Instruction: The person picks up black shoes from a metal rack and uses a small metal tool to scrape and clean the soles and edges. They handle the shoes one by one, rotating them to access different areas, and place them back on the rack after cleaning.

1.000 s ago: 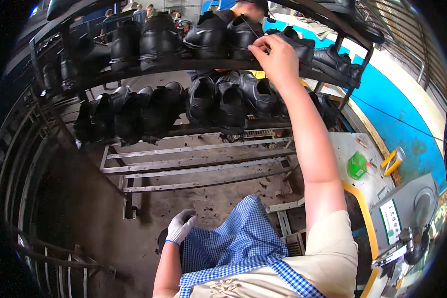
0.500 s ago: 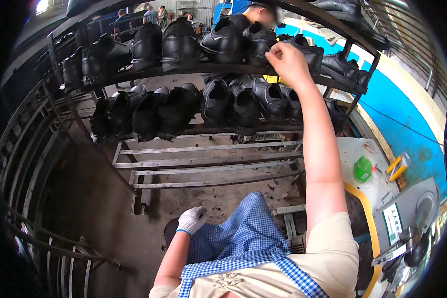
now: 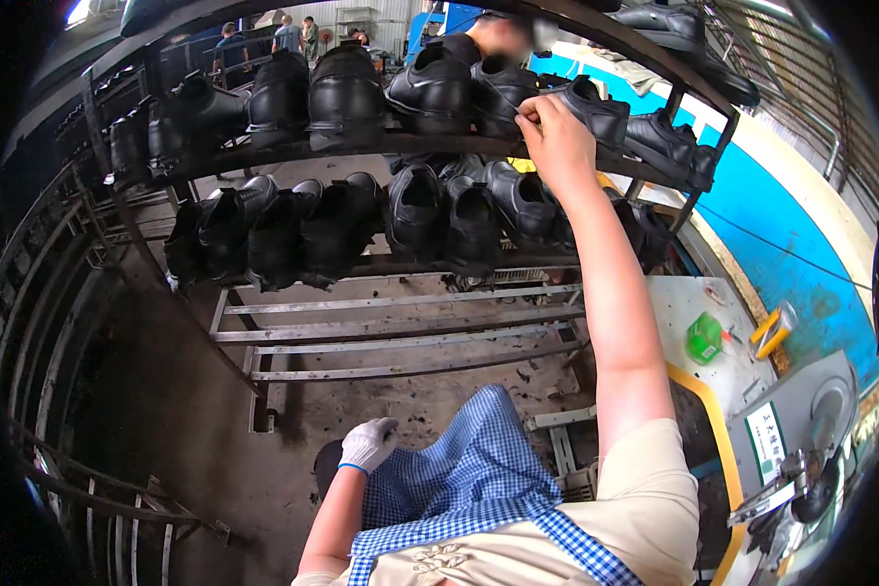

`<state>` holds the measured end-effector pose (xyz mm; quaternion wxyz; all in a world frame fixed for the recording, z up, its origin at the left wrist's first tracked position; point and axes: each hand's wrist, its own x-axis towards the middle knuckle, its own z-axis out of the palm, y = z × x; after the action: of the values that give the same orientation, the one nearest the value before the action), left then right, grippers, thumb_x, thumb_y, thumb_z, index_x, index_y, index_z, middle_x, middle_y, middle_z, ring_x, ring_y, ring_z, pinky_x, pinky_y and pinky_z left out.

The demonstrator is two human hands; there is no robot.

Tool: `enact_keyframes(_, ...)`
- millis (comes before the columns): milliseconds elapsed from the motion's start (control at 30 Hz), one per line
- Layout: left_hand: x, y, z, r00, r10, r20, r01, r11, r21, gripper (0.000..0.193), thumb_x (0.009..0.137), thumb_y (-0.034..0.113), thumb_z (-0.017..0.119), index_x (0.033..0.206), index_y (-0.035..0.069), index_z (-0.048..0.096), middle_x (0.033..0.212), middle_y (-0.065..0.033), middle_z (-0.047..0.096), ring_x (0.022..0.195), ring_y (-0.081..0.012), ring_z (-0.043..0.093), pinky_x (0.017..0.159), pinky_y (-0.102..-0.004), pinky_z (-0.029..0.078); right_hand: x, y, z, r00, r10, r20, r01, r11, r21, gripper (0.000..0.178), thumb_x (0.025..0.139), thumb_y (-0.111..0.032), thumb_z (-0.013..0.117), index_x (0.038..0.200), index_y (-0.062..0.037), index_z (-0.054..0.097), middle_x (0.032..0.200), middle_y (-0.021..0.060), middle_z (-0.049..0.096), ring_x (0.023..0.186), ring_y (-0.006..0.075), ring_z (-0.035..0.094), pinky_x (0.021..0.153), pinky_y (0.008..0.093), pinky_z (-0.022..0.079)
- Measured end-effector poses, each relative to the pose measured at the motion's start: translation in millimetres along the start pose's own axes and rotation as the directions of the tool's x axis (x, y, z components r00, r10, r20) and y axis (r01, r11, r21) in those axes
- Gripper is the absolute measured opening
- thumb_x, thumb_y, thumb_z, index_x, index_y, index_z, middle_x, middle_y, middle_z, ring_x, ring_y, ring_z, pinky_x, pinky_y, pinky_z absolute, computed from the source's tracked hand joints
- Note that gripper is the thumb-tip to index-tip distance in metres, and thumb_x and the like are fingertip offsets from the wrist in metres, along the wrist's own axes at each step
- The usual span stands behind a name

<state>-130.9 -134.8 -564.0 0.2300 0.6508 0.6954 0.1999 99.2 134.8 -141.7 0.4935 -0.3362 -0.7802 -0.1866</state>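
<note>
My bare right hand (image 3: pixel 560 142) is stretched out to the upper shelf, its thumb and fingers pinched together at a black shoe (image 3: pixel 501 90). Whether the fingertips grip the shoe or something small at its edge, I cannot make out. Just right of the hand stands another black shoe (image 3: pixel 598 109). My left hand (image 3: pixel 369 444), in a white knit glove with a blue cuff, is curled closed low down beside my blue checked apron (image 3: pixel 459 449). What it holds, if anything, is hidden.
A dark metal rack (image 3: pixel 361 142) carries rows of black shoes; below is a bare slatted frame (image 3: pixel 410 334). On the right, a white worktop (image 3: pixel 674 303) bears a green container (image 3: pixel 703 338) and a yellow-and-white roll (image 3: pixel 774 330) near a grey machine (image 3: pixel 806 415). A person (image 3: pixel 493 39) is behind the rack.
My right hand has moved slightly down and left, closer to the shoe on the upper shelf. The whole view has shifted a little. My left hand keeps its place beside the apron.
</note>
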Motion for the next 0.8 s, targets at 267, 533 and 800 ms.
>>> enact_keyframes(267, 2.6, -7.1, -0.1, 1.0, 0.018, 0.018, -0.018, 1.0, 0.017, 0.028, 0.089, 0.032, 0.059, 0.11, 0.017, 0.07, 0.107, -0.0111, 0.07, 0.099, -0.0334, 0.067, 0.084, -0.0446, 0.055, 19.2, -6.4, -12.5, 0.967, 0.122, 0.223, -0.092, 0.986, -0.142, 0.013, 0.09, -0.019, 0.066, 0.095, -0.0083, 0.065, 0.103, 0.0105, 0.068, 0.097, 0.0333, 0.066, 0.082, 0.0449, 0.053)
enact_keyframes(533, 7.7, -10.4, 4.8, 1.0, 0.024, -0.009, -0.024, 1.0, -0.005, 0.027, 0.088, 0.031, 0.06, 0.108, 0.016, 0.071, 0.106, -0.0116, 0.071, 0.096, -0.0333, 0.068, 0.082, -0.0449, 0.055, -5.1, 2.6, 4.3, 0.977, 0.121, 0.175, -0.127, 0.992, 0.023, 0.015, 0.087, -0.019, 0.07, 0.094, -0.0076, 0.063, 0.097, 0.0121, 0.065, 0.094, 0.034, 0.065, 0.081, 0.0433, 0.052)
enact_keyframes(800, 5.4, -4.5, -2.3, 1.0, 0.016, 0.003, -0.016, 1.0, 0.001, 0.026, 0.087, 0.029, 0.062, 0.107, 0.015, 0.072, 0.104, -0.0118, 0.072, 0.095, -0.0333, 0.069, 0.082, -0.0444, 0.055, -3.7, 8.2, 13.8, 0.996, -0.005, -0.09, 0.013, 0.996, 0.089, 0.017, 0.088, -0.014, 0.07, 0.101, -0.0059, 0.064, 0.098, 0.0082, 0.066, 0.081, 0.0258, 0.065, 0.071, 0.0345, 0.051)
